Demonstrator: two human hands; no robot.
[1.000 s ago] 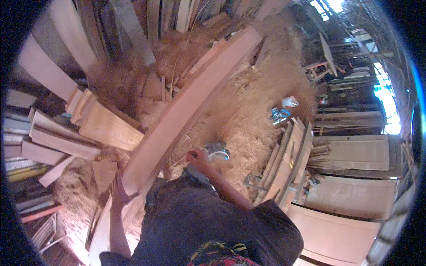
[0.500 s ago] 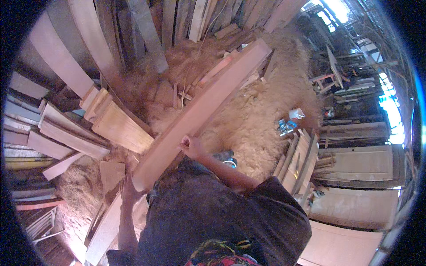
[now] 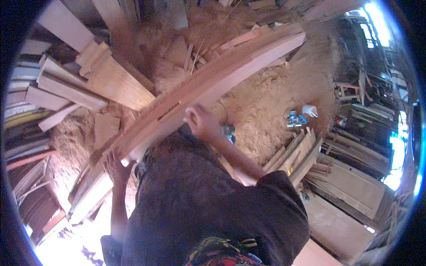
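A long reddish-brown wooden beam (image 3: 230, 66) runs slantwise from the lower left to the upper right. A narrow slot (image 3: 171, 111) is cut into its upward side, about midway along. My left hand (image 3: 117, 168) holds the beam near its close end, with the fingers over the side. Beside the slot, along the beam's right-hand side, my right hand (image 3: 202, 124) is closed with the fingers curled. Whether anything small sits in that fist is hidden.
Sawdust and shavings (image 3: 262, 111) cover the floor. A blue power tool (image 3: 294, 119) lies by a white bucket (image 3: 310, 111) on the right. Stacked boards (image 3: 295, 155) and panels stand nearer. A pale wooden block (image 3: 117, 82) and more planks (image 3: 71, 91) crowd the left.
The beam has rolled over, so a side with a slot now faces up. My left hand has shifted with its close end; my right hand stays curled beside it. The whole view has shifted.
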